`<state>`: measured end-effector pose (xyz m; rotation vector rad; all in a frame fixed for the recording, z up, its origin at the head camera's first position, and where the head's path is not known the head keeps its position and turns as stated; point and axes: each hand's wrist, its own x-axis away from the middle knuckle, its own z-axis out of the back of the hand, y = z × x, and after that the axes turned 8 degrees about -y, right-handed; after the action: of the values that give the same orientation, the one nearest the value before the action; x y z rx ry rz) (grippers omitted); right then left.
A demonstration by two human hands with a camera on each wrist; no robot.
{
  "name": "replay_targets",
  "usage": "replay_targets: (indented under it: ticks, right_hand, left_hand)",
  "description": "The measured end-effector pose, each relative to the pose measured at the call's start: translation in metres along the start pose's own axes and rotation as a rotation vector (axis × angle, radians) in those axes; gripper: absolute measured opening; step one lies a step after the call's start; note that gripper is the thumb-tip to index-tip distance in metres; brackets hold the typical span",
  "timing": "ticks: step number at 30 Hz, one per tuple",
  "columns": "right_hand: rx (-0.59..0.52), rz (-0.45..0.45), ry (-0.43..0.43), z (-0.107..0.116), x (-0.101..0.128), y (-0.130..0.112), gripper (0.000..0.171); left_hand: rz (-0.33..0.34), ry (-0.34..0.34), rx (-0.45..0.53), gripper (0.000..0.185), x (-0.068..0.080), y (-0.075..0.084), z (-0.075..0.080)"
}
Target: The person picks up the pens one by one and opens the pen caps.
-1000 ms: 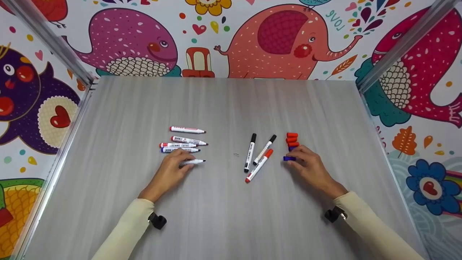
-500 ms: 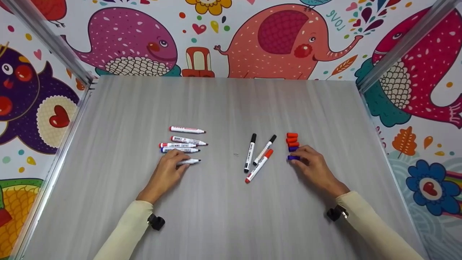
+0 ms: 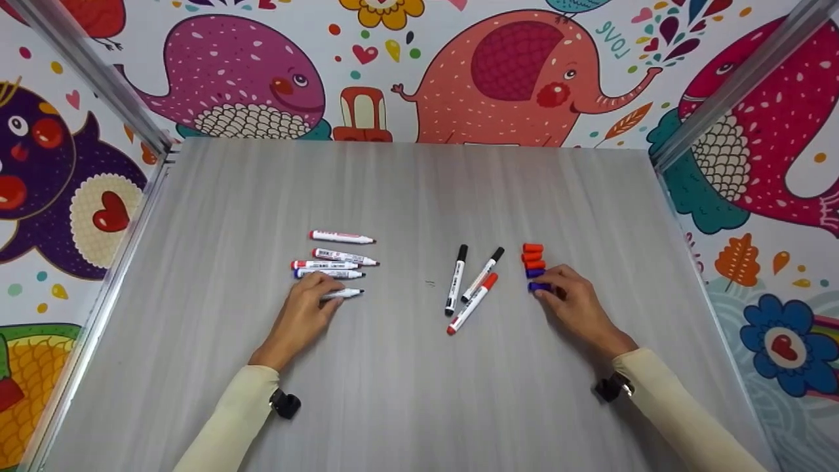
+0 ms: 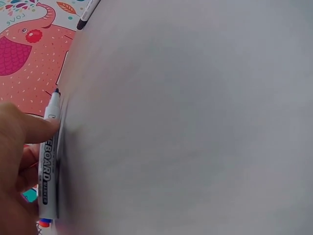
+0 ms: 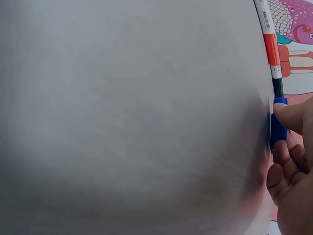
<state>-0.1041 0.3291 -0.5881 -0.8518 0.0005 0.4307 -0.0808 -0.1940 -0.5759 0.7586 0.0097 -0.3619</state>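
My left hand (image 3: 307, 313) rested on an uncapped marker (image 3: 343, 294) lying flat left of the table's (image 3: 406, 406) middle, thumb and fingertips pinching its barrel. The marker ran crosswise, parallel to the near edge, with the bare tip pointing right, toward the table's centre and my other hand. In the left wrist view the same marker (image 4: 49, 161) showed pressed against the tabletop under my thumb, black nib clear of the fingers.

My right hand (image 3: 571, 303) sat right of centre, fingers curled around a blue cap (image 3: 539, 286) that lay at the near end of a short column of caps (image 3: 532, 260), three orange and one more blue stacked toward the far edge. The right wrist view showed the blue cap (image 5: 278, 128) held between thumb and fingers against the surface.

Cap and nib lay on almost the same crosswise line, well apart, with three capped markers (image 3: 470, 288) fanned between them. Four more uncapped markers (image 3: 335, 257) lay just beyond my left hand, all tips pointing right. As I judged it, the bare nib faced the cap.
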Motion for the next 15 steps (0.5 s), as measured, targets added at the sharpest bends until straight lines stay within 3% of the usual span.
replay_targets:
  ticks: [15]
  right_hand:
    - [0.031, 0.001, 0.023, 0.0010, -0.0022, 0.0031, 0.024]
  left_hand:
    - [-0.083, 0.055, -0.072, 0.022, -0.0040, -0.0049, -0.0025]
